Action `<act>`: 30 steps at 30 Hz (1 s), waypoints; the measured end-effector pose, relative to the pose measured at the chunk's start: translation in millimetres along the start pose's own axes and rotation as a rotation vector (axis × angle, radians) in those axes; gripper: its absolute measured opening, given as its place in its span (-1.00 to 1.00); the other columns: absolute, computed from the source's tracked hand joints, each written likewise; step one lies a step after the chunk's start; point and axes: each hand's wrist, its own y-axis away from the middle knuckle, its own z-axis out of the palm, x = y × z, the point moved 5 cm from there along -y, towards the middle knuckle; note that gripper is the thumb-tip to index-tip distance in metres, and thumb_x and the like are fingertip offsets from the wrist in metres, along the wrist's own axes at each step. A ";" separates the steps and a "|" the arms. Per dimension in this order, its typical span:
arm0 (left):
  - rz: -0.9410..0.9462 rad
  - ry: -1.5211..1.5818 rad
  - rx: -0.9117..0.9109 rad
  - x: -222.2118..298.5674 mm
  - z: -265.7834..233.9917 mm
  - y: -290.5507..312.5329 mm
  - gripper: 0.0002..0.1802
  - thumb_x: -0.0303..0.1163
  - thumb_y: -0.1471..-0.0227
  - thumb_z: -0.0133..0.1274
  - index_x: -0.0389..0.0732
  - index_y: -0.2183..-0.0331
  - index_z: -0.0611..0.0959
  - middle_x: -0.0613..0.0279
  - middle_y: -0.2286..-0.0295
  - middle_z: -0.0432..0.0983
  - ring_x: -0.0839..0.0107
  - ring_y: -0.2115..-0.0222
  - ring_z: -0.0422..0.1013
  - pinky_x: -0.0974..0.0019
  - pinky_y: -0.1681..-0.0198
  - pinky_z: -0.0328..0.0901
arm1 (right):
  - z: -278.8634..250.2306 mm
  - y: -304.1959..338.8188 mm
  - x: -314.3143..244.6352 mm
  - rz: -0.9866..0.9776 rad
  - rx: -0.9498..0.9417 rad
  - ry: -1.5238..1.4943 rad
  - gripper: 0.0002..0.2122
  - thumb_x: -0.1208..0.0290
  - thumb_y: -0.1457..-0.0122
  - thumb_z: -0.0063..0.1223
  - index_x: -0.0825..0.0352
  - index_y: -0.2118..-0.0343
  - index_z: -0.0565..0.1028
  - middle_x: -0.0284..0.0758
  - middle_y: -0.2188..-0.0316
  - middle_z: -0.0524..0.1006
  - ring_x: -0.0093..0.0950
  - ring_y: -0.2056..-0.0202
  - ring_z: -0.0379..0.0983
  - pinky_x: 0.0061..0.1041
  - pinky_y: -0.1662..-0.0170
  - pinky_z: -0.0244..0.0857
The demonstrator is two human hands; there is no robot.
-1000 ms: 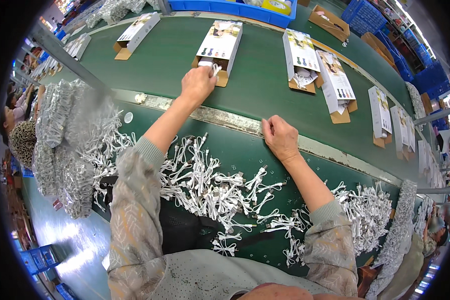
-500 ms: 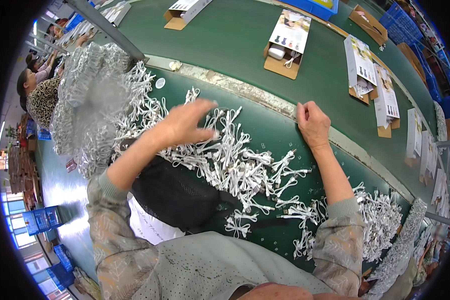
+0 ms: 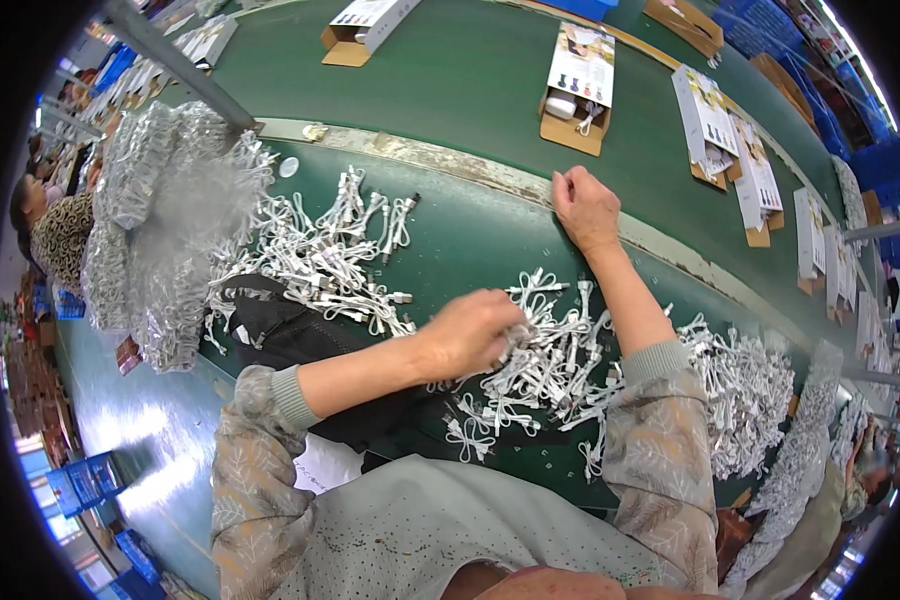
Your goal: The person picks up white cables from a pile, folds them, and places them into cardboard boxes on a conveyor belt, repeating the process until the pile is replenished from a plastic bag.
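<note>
White bundled USB cables (image 3: pixel 555 365) lie heaped on the green table in front of me. My left hand (image 3: pixel 473 335) is over the near left part of this heap, its fingers curled down onto white cables; the hand is somewhat blurred. My right hand (image 3: pixel 587 208) is closed and rests by the worn rail (image 3: pixel 450 170) beyond the cables. Nothing shows between its fingers. A second group of cables (image 3: pixel 330 250) lies to the left, with a dark gap between it and the heap. A black mesh bag (image 3: pixel 288 325) is partly under my left forearm.
Silvery plastic-wrapped bundles (image 3: pixel 160 230) stand at the left, and a dense cable pile (image 3: pixel 735 400) lies right of my right arm. Beyond the rail, on the green belt (image 3: pixel 440 95), stand open printed boxes (image 3: pixel 580 85). A metal post (image 3: pixel 180 65) rises at upper left. People sit farther along.
My left hand has moved right and nearer to me, and cables from the middle are now bunched to the right, opening a gap. My right hand stays closed by the rail; the view has shifted slightly.
</note>
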 end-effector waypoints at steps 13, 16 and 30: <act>0.276 -0.409 -0.542 52.7 29.2 98.6 -0.45 -0.39 0.13 0.07 -0.19 0.02 0.37 0.06 0.02 0.24 0.18 0.03 0.25 0.24 0.12 0.24 | 2.5 -3.9 2.7 0.003 0.008 0.022 -0.82 0.33 -0.03 0.06 0.27 0.59 0.35 -0.27 0.64 0.48 -0.23 0.57 0.45 -0.30 0.51 0.33; 0.419 -0.466 -0.557 49.1 49.8 102.1 -0.50 -0.44 0.02 -0.11 -0.20 -0.02 0.31 0.09 -0.02 0.18 0.23 0.00 0.20 0.28 0.12 0.21 | 4.0 -3.9 1.6 0.006 0.008 0.037 -0.81 0.32 -0.03 0.06 0.27 0.59 0.35 -0.27 0.64 0.48 -0.24 0.57 0.45 -0.31 0.51 0.34; -0.149 0.099 -0.007 -0.9 2.0 30.8 -0.65 -0.62 0.14 0.01 -0.26 0.19 0.51 0.11 0.29 0.43 0.28 0.34 0.44 0.34 0.32 0.35 | 4.9 -3.9 0.7 0.007 0.032 0.028 -0.81 0.32 -0.02 0.07 0.27 0.60 0.36 -0.26 0.64 0.49 -0.24 0.58 0.46 -0.32 0.51 0.35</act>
